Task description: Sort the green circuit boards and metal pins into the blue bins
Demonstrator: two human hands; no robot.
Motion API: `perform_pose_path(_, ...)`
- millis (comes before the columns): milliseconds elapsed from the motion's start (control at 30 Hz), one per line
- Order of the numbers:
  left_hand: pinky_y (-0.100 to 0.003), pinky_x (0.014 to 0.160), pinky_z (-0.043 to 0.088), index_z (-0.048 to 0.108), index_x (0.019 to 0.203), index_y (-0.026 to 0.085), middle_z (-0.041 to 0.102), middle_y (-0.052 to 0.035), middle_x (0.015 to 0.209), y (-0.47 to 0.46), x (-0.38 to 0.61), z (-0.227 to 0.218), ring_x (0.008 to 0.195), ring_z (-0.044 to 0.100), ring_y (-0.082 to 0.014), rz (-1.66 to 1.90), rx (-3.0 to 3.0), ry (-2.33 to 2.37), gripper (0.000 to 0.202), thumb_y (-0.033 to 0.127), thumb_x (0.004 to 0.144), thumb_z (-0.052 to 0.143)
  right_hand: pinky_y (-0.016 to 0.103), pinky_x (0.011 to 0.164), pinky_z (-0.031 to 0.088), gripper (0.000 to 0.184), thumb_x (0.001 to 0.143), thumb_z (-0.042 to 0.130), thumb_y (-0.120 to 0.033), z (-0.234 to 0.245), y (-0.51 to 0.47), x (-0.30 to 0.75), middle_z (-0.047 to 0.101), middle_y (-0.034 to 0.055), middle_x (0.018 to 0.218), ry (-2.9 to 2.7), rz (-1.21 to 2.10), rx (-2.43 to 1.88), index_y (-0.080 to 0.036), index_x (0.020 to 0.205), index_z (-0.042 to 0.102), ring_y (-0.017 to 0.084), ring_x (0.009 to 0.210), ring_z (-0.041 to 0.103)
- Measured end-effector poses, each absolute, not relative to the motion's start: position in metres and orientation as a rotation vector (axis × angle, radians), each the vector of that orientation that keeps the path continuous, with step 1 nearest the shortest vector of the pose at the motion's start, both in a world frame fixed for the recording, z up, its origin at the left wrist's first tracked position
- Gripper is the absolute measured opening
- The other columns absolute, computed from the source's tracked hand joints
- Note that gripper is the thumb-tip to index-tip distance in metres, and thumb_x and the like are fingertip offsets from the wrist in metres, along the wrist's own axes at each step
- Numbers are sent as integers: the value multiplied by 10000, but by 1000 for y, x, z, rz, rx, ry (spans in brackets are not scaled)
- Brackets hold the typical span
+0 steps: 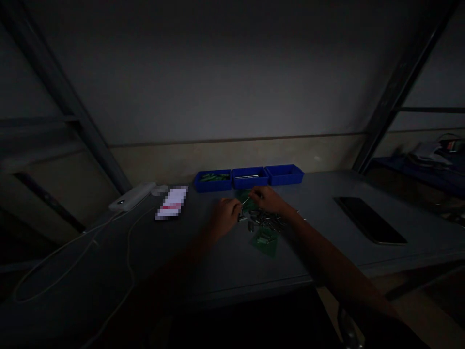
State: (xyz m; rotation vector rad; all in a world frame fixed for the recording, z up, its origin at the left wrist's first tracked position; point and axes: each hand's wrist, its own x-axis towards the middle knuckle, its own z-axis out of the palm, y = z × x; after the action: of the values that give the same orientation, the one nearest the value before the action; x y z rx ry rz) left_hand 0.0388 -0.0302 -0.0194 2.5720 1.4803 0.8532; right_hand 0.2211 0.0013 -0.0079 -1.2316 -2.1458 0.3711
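Note:
My right hand [267,198] is closed in a pinch on a thin, pale metal rod [246,199]. The rod slants down toward the fingertips of my left hand [225,214], whose fingers are curled closed; what they grip is hidden. Just below those fingers is a small metal cylinder [242,219]. Under and beside my right wrist lies a loose pile of small metal parts [267,219], too dark to make out singly. Nearer to me, a green sheet [269,249] carries several short metal cylinders [264,237].
Three blue bins line the back: one with green pieces [214,177], one with metal rods [247,177], and a right one [285,180]. A lit phone [172,202] and white device [132,196] with cables lie left. A dark tablet-like slab [368,219] lies right.

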Motion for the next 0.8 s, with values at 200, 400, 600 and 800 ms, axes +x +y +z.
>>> perform_pose_path(200,-351,833,370,613,840,210,645,-32,884,-56,56,-13,961,521,-207,719,2764,1218,91,264,824,542,230,636,366,231,873,437,-284,-21,30,257,648,59,783,-1799,171,-1495,-139,834,612,142,688,548)
perform_pose_path(400,-393,854,333,614,863,208,632,-47,934,-71,69,-18,1010,491,-232,530,2896,1159,109,280,835,538,248,675,367,327,893,385,-332,-27,48,290,664,133,925,-1368,-7,-1780,-117,960,622,188,804,589)
perform_pose_path(600,-411,841,322,604,836,199,642,-57,931,-70,67,-19,989,491,-241,489,2911,1242,152,247,868,464,249,636,338,343,897,396,-361,-30,52,290,670,129,912,-1308,-56,-1854,-143,1026,626,187,764,582)
perform_pose_path(800,-397,821,328,584,836,195,631,-57,941,-69,65,-20,989,490,-239,451,2946,1228,168,238,885,429,256,631,321,362,902,402,-383,-31,50,289,670,137,913,-1333,-63,-1870,-141,1033,638,193,774,579)
